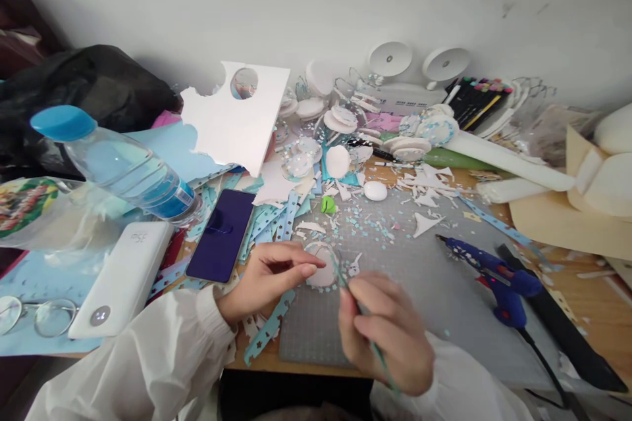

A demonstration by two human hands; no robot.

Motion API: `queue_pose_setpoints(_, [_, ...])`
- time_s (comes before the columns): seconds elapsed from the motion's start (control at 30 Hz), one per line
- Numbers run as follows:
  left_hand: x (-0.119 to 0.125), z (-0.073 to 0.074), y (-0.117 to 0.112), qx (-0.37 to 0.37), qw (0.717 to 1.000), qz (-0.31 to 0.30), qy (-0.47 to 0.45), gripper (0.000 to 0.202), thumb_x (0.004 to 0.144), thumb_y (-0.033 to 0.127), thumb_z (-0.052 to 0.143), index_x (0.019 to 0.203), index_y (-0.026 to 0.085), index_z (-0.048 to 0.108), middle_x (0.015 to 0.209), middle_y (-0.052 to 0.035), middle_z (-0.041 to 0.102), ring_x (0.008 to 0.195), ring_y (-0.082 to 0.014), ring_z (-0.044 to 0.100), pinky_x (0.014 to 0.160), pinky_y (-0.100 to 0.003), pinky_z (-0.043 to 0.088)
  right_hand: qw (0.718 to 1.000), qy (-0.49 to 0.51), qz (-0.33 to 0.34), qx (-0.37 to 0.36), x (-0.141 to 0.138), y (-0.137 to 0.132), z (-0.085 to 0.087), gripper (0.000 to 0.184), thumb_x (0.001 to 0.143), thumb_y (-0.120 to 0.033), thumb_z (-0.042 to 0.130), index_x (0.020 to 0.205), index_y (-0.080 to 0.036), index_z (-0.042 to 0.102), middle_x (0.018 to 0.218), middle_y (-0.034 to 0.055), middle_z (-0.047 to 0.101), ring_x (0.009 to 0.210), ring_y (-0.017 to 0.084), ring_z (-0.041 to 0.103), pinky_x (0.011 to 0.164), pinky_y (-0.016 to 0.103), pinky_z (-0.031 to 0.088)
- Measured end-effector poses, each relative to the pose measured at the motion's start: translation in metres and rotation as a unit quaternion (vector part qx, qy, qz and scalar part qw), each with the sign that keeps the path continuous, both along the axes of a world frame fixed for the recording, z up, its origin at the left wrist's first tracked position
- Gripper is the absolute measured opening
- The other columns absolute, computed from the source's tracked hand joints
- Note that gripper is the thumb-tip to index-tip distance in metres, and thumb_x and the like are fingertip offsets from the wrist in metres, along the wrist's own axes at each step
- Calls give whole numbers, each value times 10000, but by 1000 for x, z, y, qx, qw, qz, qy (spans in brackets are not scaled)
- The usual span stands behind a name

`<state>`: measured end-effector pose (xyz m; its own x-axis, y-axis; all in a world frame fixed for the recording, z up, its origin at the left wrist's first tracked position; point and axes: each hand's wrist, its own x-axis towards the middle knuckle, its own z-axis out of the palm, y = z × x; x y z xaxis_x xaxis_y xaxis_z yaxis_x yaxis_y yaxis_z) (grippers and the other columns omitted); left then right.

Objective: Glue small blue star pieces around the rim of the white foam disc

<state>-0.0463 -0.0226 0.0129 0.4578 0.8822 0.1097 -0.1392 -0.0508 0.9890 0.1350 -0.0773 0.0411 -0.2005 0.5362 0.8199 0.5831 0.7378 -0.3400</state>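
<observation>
My left hand (276, 274) is over the grey cutting mat (311, 335), thumb and index finger nearly together; anything between them is too small to make out. Just beyond those fingertips is a small white disc (323, 271) with pale blue star pieces around its edge. My right hand (388, 325), slightly blurred, grips a slim teal tool (380, 362), tweezer-like, its tip slanting up toward the disc. Tiny pale blue stars (368, 227) and white foam scraps (427, 223) are scattered beyond both hands. Beneath my left hand lies a blue strip with star-shaped holes (271, 327).
A blue glue gun (494, 276) with a cord lies right, beside a long black bar (567, 329). Leftward are a phone (220, 235), a white power bank (121, 279), a water bottle (133, 168) and glasses (37, 316). Decorated white discs (340, 120) crowd the back, by a cut foam sheet (237, 118).
</observation>
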Motion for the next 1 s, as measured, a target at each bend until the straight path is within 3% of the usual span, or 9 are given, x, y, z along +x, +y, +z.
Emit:
queue_pose_setpoints(0.1, [-1,-5,-2,-62,997,-18,-42,200,781,353,752,879,185,799,707,-52,684,606,-107,532,560,-214,401,999,13,-26,41,-19,-7,-11,294,764,50,606,728,-207,470,780,55,651,676,151,589,588,322,549])
queue_pose_setpoints(0.2, [-1,-8,-3,-156,984,-48,-73,304,707,435,792,849,167,802,496,14,539,418,-45,336,419,-202,242,998,17,-55,17,-35,-10,-20,295,773,50,606,716,-205,468,778,68,668,688,160,608,583,321,551])
queue_pose_setpoints(0.3, [-1,-8,-3,-210,971,-60,-96,304,659,438,819,772,157,799,409,48,441,357,-20,233,390,-206,137,996,42,-73,-3,-45,-12,-23,284,782,43,597,734,-204,467,782,72,675,695,162,618,597,315,551])
queue_pose_setpoints(0.53, [1,0,-2,-189,973,-57,-115,170,653,319,842,668,158,788,524,-14,615,428,-44,372,445,-204,268,986,124,-43,-102,-38,-24,-19,219,815,-69,547,1009,-166,523,796,55,633,704,163,609,627,310,536])
queue_pose_setpoints(0.67, [3,1,1,-187,978,-28,-90,226,635,348,848,621,138,767,453,13,543,414,-38,326,437,-206,227,967,71,-62,-236,-23,-42,-19,53,834,-156,528,804,-196,512,628,-19,507,543,114,497,508,237,424])
queue_pose_setpoints(0.8, [3,-4,2,-186,981,-9,-52,273,599,364,865,565,130,729,532,-22,612,483,-77,437,476,-218,299,937,49,-31,-345,-19,-53,-19,197,881,-210,498,686,-204,470,554,-44,448,480,89,450,466,213,359])
queue_pose_setpoints(0.9, [3,-8,1,-173,984,-17,-37,284,632,389,846,595,132,731,565,-26,618,527,-93,465,511,-229,324,928,72,-20,-365,-26,-52,-19,282,912,-192,452,630,-201,451,514,-40,458,456,83,444,451,215,325])
queue_pose_setpoints(1.0, [3,-7,0,-168,984,-48,-29,327,703,455,789,688,130,762,493,11,514,471,-68,366,476,-226,254,937,112,-31,-329,-36,-48,-20,308,918,-170,429,612,-198,456,496,-33,463,442,81,434,448,224,306])
